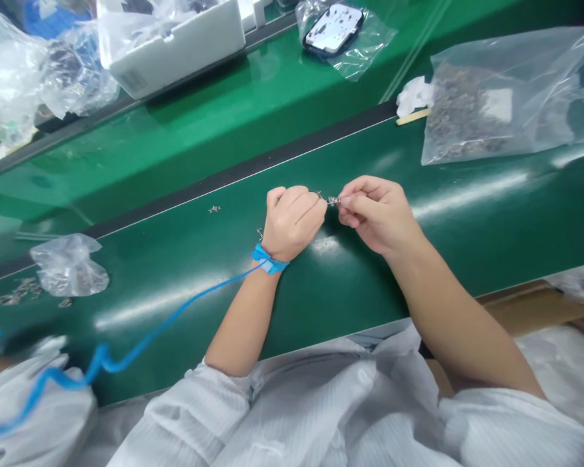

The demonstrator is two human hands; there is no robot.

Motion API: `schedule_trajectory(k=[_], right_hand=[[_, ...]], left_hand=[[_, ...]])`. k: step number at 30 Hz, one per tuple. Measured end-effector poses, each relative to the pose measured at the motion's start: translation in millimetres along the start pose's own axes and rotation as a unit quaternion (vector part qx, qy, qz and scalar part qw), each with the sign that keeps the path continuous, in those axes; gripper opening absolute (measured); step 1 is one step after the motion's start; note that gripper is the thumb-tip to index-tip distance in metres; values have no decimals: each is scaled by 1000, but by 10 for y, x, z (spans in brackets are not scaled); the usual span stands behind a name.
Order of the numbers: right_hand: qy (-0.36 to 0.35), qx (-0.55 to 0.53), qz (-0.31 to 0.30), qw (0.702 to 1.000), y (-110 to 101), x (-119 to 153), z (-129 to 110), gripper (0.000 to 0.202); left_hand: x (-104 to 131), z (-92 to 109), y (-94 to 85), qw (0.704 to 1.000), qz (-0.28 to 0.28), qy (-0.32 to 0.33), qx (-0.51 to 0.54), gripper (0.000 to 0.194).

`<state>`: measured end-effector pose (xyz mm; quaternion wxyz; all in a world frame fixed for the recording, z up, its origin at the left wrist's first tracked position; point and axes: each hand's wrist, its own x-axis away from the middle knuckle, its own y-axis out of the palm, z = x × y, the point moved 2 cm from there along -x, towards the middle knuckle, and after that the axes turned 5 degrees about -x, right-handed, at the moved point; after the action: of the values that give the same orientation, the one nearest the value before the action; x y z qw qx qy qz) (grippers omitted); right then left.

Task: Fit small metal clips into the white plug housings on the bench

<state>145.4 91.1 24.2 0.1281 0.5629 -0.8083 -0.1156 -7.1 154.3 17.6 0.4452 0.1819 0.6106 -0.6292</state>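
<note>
Over the green worktop, my right hand (377, 211) is closed in a pinch on a small shiny metal part (333, 201). My left hand (294, 222) is curled shut right beside it, its back turned up, its fingers meeting the other end of that part. Another thin metal bit (320, 194) pokes up at the left hand's knuckles; the exact shape of these pieces is too small to make out. A blue wrist strap (269, 259) with a coiled blue cord circles my left wrist. Loose metal pieces lie nearby, one (215, 209) to the left.
A clear bag of small metal parts (467, 110) lies at the right, by a wooden stick (413, 117). To the left are a crumpled bag (71, 264) and loose parts (22, 291). Behind stand a white box (175, 55) and a bagged device (333, 29). A co-worker's sleeve (43, 408) shows lower left.
</note>
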Motion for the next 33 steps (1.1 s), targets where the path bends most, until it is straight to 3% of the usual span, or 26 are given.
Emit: schedule_trajectory(k=[3,5,9,12,17,20,28,33], right_hand=[[-8,6,-8,1000,-7,13,-31,14],[-15,25,-21,999,-32,24,-53,14],[-47,86,-52,994,-109,37,-79,10],[-66,122,-68,988,-128,50,-94,7],[-93,174,-54,979,-101,77,-153,5],[-98,191,-68,974,-86,87,-181,4],[-59,194,-41,978,-61,75,-177,7],[-33,137,-27,990,-32,69,-117,13]], left_hand=[[-25,-21,11,994,-25,-51,96,15],[-46,-36,24,972,-44,-92,210,15],[-63,-56,52,875,-73,-182,443,10],[-51,-63,56,812,-83,-236,527,14],[-21,-64,62,768,-105,-269,572,14],[-12,-73,83,772,-98,-287,559,15],[12,-92,129,876,-36,-253,409,11],[35,-76,157,909,-6,-251,334,10]])
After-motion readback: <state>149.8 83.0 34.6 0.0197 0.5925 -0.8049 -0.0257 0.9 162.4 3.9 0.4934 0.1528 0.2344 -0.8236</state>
